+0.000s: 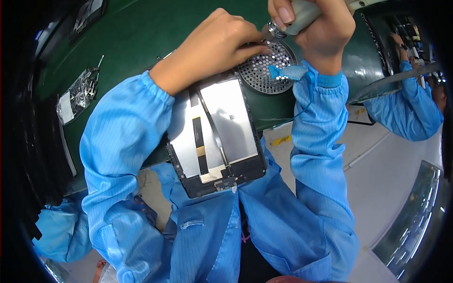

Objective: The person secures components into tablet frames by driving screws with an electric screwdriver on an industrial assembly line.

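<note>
My right hand (325,28) is closed round a pale electric screwdriver (304,18), its metal nose pointing down and left. Just beneath that nose lies a round metal screw plate (264,78) full of small holes, several with shiny screws in them. My left hand (224,40) reaches over the plate, thumb and forefinger pinched together at the screwdriver's tip; what they hold, if anything, is too small to make out. Below my left wrist lies an opened tablet (222,132) with silver panels and a dark flat cable, its near end overhanging the table edge towards my lap.
A green mat (137,35) covers the table. Clear bags of small parts (78,94) lie at the left, and a dark device (87,19) sits at the far left. A blue wrist strap (295,71) with a cord is on my right wrist. Blue-clad people (406,106) work on both sides.
</note>
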Demonstrator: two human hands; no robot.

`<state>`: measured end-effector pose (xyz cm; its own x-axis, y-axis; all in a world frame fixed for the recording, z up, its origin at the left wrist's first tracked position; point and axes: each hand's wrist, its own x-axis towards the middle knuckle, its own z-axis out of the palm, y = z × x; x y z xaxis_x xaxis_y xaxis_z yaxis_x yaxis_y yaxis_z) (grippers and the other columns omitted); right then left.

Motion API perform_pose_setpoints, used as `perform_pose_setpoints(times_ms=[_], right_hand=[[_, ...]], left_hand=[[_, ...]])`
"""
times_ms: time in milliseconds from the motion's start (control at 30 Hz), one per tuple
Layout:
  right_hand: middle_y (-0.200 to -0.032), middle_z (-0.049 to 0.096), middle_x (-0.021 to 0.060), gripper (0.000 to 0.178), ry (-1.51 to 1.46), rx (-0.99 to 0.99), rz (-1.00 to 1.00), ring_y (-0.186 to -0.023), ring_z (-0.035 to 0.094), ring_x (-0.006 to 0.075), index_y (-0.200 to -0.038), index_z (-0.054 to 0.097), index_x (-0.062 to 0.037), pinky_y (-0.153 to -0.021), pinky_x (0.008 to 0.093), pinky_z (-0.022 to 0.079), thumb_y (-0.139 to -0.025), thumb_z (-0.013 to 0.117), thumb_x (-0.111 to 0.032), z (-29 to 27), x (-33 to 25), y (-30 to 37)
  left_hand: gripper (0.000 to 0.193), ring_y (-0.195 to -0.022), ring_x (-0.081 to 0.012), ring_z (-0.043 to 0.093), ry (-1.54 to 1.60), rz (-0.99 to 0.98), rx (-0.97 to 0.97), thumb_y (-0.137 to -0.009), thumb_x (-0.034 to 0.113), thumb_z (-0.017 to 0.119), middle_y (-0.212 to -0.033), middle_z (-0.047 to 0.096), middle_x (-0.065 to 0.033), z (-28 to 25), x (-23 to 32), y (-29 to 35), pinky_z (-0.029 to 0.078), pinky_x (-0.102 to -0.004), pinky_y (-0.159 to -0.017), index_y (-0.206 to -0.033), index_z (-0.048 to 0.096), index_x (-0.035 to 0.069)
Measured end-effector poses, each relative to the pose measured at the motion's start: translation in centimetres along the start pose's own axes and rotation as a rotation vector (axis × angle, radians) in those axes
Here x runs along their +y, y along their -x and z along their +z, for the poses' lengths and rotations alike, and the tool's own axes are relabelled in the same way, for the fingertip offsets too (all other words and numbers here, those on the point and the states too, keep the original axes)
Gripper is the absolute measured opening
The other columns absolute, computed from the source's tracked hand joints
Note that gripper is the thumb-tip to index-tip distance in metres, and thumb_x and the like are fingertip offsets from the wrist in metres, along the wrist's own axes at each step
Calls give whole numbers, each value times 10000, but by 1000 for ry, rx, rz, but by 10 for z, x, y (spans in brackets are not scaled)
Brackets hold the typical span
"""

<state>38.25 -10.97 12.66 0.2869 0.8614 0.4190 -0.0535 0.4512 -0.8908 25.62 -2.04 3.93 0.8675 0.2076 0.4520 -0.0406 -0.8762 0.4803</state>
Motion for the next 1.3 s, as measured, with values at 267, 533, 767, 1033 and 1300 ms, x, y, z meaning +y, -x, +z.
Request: perform_pose_setpoints(times_ms=[267, 533, 767, 1033, 1300], right_hand=[[-885, 665, 183, 271, 13, -34, 89, -474, 540, 141, -1016, 611, 93, -448, 265, 446, -760, 592, 4, -13, 13, 12], [-763, 596, 138, 200, 160, -164, -11, -507, 512, 155, -926, 596, 78, -478, 280, 421, -847, 509, -84, -37, 21, 6], [-668, 603, 75, 100, 303, -315, -516, -533, 570, 133, -916, 690, 10, -454, 240, 432, -905, 628, -68, -37, 59, -11], [-637, 486, 65, 352, 151, -132, 48, -536, 427, 133, -1105, 557, 125, -505, 260, 325, -910, 494, -161, -42, 27, 3], [-902, 630, 193, 308, 184, -107, -4, -522, 447, 108, -1103, 562, 102, -489, 256, 361, -874, 517, -99, -35, 25, 8]], left_hand=[[324, -1168, -312, 571, -42, 113, 116, -888, 129, 698, -1208, 631, -116, -21, -21, 9, 447, -400, -986, -1203, 661, 66], [185, -913, -206, 658, 201, -136, 98, -886, 122, 701, -983, 692, -84, -44, -1, 32, 500, -319, -820, -1038, 732, 20], [207, -818, -275, 640, 50, -32, 59, -843, 244, 743, -900, 687, -88, -10, 10, 13, 463, -374, -749, -901, 733, 45], [248, -1020, -259, 619, -153, 97, 32, -900, 193, 674, -1131, 690, -94, -25, -8, 24, 446, -369, -936, -1125, 733, 106], [233, -751, -134, 641, -75, -612, 181, -862, 273, 760, -826, 697, -49, -102, -44, 124, 483, -245, -660, -954, 746, 59]])
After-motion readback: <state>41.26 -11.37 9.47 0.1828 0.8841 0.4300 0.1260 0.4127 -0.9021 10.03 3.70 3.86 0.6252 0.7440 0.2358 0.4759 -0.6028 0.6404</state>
